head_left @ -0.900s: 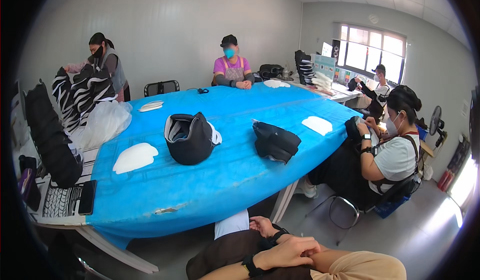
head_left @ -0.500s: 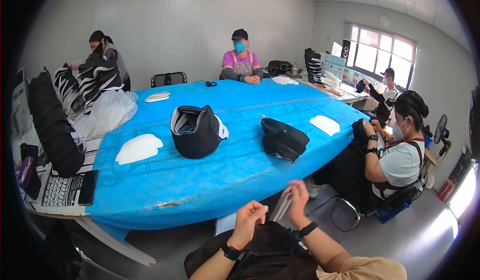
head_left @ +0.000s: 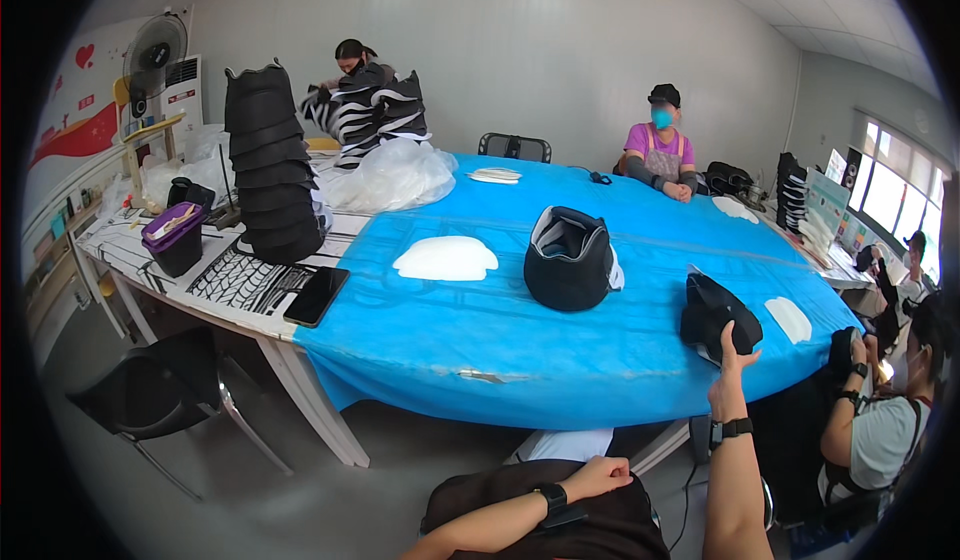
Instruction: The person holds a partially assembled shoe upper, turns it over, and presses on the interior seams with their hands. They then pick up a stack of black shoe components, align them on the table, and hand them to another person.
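My right hand (head_left: 736, 358) reaches out over the near right part of the blue-covered table, fingers closed on the near side of a black padded fabric piece (head_left: 712, 305). Its far fingers are hidden by the piece. Low over my lap, my left hand (head_left: 598, 478) rests with curled fingers; whether anything small is in them does not show. A second black piece (head_left: 565, 275), hollow and grey inside, stands upright farther left. Flat white oval sheets lie on the blue cover, one (head_left: 788, 320) just right of the held piece, another (head_left: 445, 259) left of the upright one.
A tall stack of black pieces (head_left: 268, 170), a purple-and-black bin (head_left: 172, 238) and a phone (head_left: 317, 296) are at the table's left. A clear plastic bag (head_left: 395, 178) lies behind. People sit at the far side and right; another stands far left. A black chair (head_left: 150, 380) is near left.
The view has swung left. My right hand has gone from beside my left hand to the black fabric piece, which is now turned more upright. My left hand has dropped toward my lap.
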Tool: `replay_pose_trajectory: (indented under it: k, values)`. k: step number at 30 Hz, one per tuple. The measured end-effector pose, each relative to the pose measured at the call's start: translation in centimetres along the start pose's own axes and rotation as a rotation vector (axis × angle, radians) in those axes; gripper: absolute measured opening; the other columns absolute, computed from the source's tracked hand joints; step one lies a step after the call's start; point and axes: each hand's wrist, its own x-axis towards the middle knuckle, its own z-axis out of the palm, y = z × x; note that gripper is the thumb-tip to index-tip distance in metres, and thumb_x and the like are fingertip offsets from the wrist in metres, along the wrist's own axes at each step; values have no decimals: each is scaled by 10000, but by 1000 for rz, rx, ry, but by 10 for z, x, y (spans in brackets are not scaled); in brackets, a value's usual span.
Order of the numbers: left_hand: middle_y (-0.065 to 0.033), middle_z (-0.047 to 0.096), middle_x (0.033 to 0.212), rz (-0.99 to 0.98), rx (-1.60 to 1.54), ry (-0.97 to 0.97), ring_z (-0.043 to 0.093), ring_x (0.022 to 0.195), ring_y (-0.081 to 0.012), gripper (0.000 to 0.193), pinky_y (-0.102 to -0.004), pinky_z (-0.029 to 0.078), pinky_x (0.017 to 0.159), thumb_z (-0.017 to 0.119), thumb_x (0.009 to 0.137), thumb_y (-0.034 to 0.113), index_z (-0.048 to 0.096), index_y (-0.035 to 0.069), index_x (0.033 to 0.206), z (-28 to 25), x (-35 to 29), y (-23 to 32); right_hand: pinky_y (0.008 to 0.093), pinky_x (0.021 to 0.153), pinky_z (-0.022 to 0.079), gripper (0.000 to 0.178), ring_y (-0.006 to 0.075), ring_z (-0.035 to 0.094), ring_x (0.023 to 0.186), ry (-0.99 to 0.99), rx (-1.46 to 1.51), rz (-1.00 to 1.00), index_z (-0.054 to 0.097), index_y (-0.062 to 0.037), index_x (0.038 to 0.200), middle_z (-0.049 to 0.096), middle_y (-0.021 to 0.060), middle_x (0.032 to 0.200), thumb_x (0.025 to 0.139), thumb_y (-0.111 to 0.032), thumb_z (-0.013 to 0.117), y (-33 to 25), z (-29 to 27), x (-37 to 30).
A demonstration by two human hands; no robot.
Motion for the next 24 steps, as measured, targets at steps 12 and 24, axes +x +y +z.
replay_pose_trajectory:
  k: [12, 24]
  values:
    - [12, 592, 652, -58, -158, 45, 546, 599, -67, 225, -248, 419, 558, 685, 925, 241, 603, 60, 818, -18, -8, 14, 326, 742, 398, 602, 137, 513, 994, -98, 238, -11, 494, -206, 1259, 560, -11, 1168, 799, -453, 794, -20, -36, -19]
    - [-52, 657, 909, 33, -630, 414, 626, 784, -112, 260, -253, 509, 728, 542, 1006, 258, 617, 15, 1056, -130, -63, 110, 361, 1028, 417, 1020, 225, 492, 1256, -750, -476, -213, 395, -12, 1428, 523, 116, 1329, 604, -311, 916, -70, -200, -29]
